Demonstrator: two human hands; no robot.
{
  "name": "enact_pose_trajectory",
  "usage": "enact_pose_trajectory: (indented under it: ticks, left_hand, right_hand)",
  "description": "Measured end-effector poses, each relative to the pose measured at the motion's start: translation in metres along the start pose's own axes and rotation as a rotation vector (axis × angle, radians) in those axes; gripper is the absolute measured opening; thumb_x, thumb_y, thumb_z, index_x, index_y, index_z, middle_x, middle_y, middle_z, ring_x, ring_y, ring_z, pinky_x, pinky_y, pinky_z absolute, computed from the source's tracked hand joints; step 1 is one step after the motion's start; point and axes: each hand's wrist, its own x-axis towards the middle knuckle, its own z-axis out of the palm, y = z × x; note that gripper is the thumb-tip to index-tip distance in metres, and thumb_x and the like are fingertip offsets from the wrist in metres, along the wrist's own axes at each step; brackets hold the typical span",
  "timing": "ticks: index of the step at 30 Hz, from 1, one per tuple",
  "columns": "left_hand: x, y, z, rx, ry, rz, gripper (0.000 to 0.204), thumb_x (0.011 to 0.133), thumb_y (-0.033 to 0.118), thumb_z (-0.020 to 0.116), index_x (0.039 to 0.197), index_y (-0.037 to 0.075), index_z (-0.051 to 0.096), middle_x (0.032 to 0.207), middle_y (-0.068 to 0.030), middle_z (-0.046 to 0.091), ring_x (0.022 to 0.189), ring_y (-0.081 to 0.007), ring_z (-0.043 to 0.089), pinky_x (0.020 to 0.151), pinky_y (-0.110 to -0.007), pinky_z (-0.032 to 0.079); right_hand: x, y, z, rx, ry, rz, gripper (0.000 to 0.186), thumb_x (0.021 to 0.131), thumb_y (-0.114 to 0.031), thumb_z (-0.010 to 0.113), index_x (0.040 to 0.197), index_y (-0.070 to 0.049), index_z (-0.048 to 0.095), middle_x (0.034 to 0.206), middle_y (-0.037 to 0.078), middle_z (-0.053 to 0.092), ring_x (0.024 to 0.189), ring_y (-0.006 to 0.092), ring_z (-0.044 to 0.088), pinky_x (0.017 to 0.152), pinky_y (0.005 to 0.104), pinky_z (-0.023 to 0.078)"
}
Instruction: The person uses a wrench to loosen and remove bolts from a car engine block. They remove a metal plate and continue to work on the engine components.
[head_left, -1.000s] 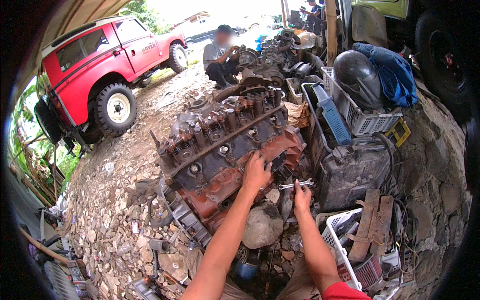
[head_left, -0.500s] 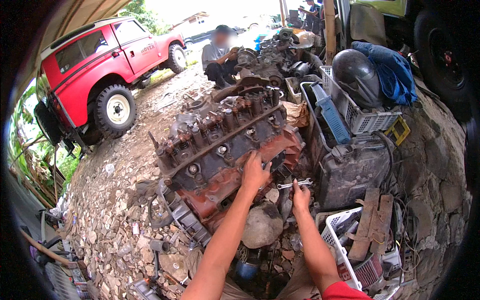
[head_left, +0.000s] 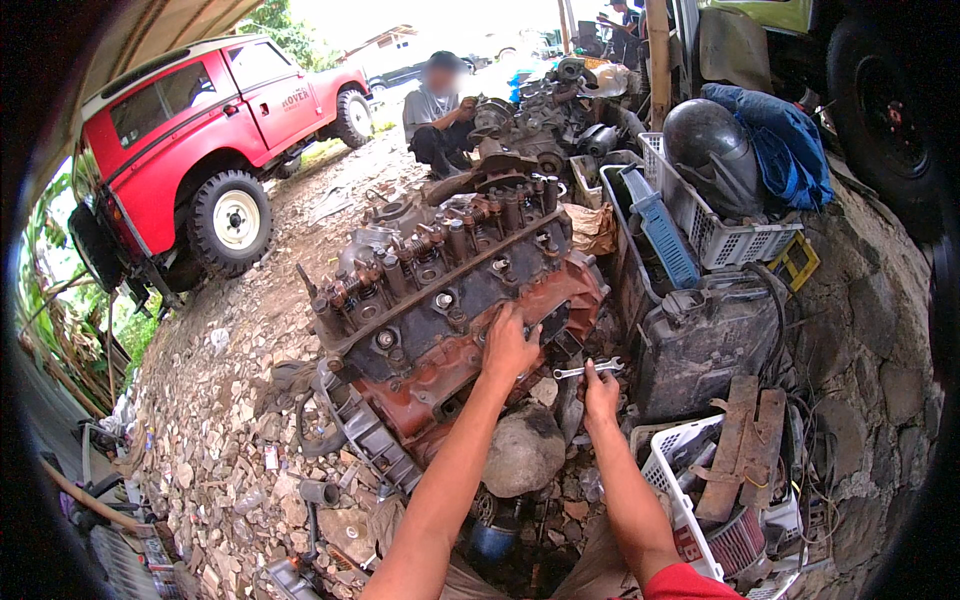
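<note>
A large engine block [head_left: 405, 395] with rusty red sides lies on the stony ground in front of me. Its dark cylinder head [head_left: 470, 305] carries a row of rocker parts and springs along the top. My left hand [head_left: 508, 347] rests against the red side near the right end, fingers laid on the metal and the fingertips partly hidden. To its right my right hand [head_left: 601, 393] pinches a combination wrench [head_left: 572, 372] by its middle, held roughly level and apart from the block. A rounded stone [head_left: 524, 452] sits below the block between my forearms.
A black jerrycan [head_left: 705, 340] stands right of the wrench, with a white basket [head_left: 665, 470] of parts below it. Crates, one topped by a dark helmet [head_left: 712, 150], line the right. Beyond the engine a person [head_left: 438, 115] crouches by more engine parts. A red off-road car [head_left: 215, 130] stands far left.
Almost nothing differs. The wrench and my right hand have shifted very slightly; my left hand stays on the block.
</note>
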Motion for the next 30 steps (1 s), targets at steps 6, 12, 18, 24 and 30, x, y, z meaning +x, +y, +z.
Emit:
enact_pose_trajectory:
  ticks: [6, 12, 18, 24, 30]
  left_hand:
    - [0.001, 0.006, -0.002, 0.033, 0.002, 0.020, 0.028, 0.077, 0.013, 0.070, 0.094, -0.007, 0.058, 0.104, -0.0260, 0.056, 0.101, -0.0442, 0.056, 0.089, -0.047, 0.047]
    - [0.001, 0.008, -0.004, 0.023, -0.024, -0.038, 0.030, 0.076, 0.013, 0.070, 0.094, -0.008, 0.058, 0.105, -0.0276, 0.056, 0.103, -0.0446, 0.056, 0.090, -0.048, 0.047]
    - [0.001, 0.002, -0.001, 0.041, -0.043, -0.017, 0.034, 0.078, 0.014, 0.069, 0.101, -0.009, 0.059, 0.113, -0.0297, 0.056, 0.106, -0.0451, 0.055, 0.093, -0.048, 0.046]
    - [0.000, 0.002, 0.000, 0.069, -0.027, -0.005, 0.037, 0.079, 0.016, 0.070, 0.104, -0.010, 0.059, 0.114, -0.0291, 0.056, 0.108, -0.0449, 0.054, 0.095, -0.047, 0.045]
    - [0.001, 0.008, -0.004, 0.058, -0.047, -0.020, 0.032, 0.079, 0.014, 0.069, 0.099, -0.008, 0.059, 0.109, -0.0266, 0.057, 0.106, -0.0434, 0.055, 0.093, -0.047, 0.046]
  right_hand:
    - [0.004, 0.005, -0.003, -0.003, 0.008, -0.020, 0.025, 0.097, -0.026, 0.061, 0.082, -0.008, 0.052, 0.068, 0.001, 0.053, 0.050, 0.0104, 0.045, 0.046, 0.0266, 0.034]
    - [0.002, 0.004, -0.001, -0.009, -0.001, -0.010, 0.026, 0.097, -0.027, 0.061, 0.082, -0.008, 0.051, 0.068, 0.001, 0.053, 0.050, 0.0102, 0.044, 0.046, 0.0265, 0.034]
    - [0.007, 0.010, -0.001, 0.001, -0.001, -0.038, 0.026, 0.097, -0.027, 0.060, 0.082, -0.008, 0.052, 0.068, 0.001, 0.055, 0.050, 0.0100, 0.044, 0.046, 0.0262, 0.033]
    - [0.011, 0.015, -0.003, -0.030, -0.019, -0.056, 0.026, 0.098, -0.027, 0.059, 0.082, -0.007, 0.052, 0.069, 0.002, 0.056, 0.050, 0.0101, 0.044, 0.046, 0.0266, 0.033]
    - [0.012, 0.016, -0.003, -0.028, -0.011, -0.077, 0.028, 0.098, -0.027, 0.059, 0.081, -0.007, 0.053, 0.068, 0.003, 0.056, 0.050, 0.0103, 0.045, 0.046, 0.0270, 0.034]
